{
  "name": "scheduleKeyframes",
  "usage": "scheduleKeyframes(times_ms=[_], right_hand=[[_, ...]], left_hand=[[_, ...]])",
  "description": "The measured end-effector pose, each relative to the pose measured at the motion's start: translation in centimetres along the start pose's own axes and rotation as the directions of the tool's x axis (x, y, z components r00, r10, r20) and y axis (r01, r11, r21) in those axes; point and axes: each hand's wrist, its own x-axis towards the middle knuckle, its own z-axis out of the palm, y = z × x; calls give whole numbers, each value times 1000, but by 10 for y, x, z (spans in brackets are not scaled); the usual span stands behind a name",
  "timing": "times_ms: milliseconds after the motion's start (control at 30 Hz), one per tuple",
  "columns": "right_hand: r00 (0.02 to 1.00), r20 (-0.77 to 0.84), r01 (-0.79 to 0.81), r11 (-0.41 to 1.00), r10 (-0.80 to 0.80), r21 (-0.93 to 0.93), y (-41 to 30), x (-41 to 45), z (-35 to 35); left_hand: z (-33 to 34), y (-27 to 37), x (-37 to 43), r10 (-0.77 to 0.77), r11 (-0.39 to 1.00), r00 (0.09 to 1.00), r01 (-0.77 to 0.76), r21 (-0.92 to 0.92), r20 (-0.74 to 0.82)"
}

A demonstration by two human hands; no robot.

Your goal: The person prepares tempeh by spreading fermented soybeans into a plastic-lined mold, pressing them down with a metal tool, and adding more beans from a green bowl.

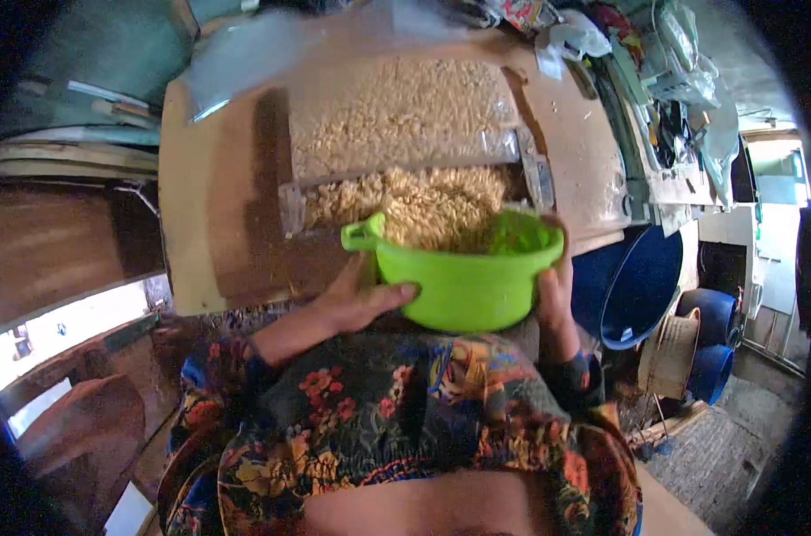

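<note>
Both hands grip a bright green plastic basin [469, 291] with a looped side handle. My left hand [372, 298] holds its left side, thumb against the outer wall; the fingers underneath are hidden. My right hand [556, 285] wraps around the right end, covering the rim there. Small tan nut-like pieces [422, 224] are heaped in the basin's left part, while green inner wall shows at the right. Just beyond the basin lies a clear plastic tray [536, 174] with a mass of similar tan pieces [405, 100]. Motion blur keeps me from telling exactly what they are.
A brown board tabletop [207, 214] carries the tray. Clear plastic sheeting [238, 67] lies at its far left. Plastic bags [680, 74] crowd the right side. Below the table's right edge stand a large blue tub [643, 288] and smaller blue barrels [710, 372].
</note>
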Motion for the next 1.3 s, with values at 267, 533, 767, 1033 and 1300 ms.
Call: scheduleKeyframes(times_ms=[267,533,767,1033,1300], right_hand=[[1000,-17,8,996,-6,88,-7,12,-22],[999,0,34,997,-34,73,4,16,-41],[994,48,91,986,-99,141,-3,9,-54],[879,262,360,914,-399,187,-6,36,-80],[924,90,382,899,-372,-215,-57,96,-37]], left_hand=[[15,7,18,-142,989,990,140,49,28],[26,-12,38,-152,988,988,152,5,28],[10,-42,23,-50,940,990,90,-330,129],[5,14,55,-100,878,994,106,-467,37],[-28,47,31,98,975,896,-173,-138,-432]])
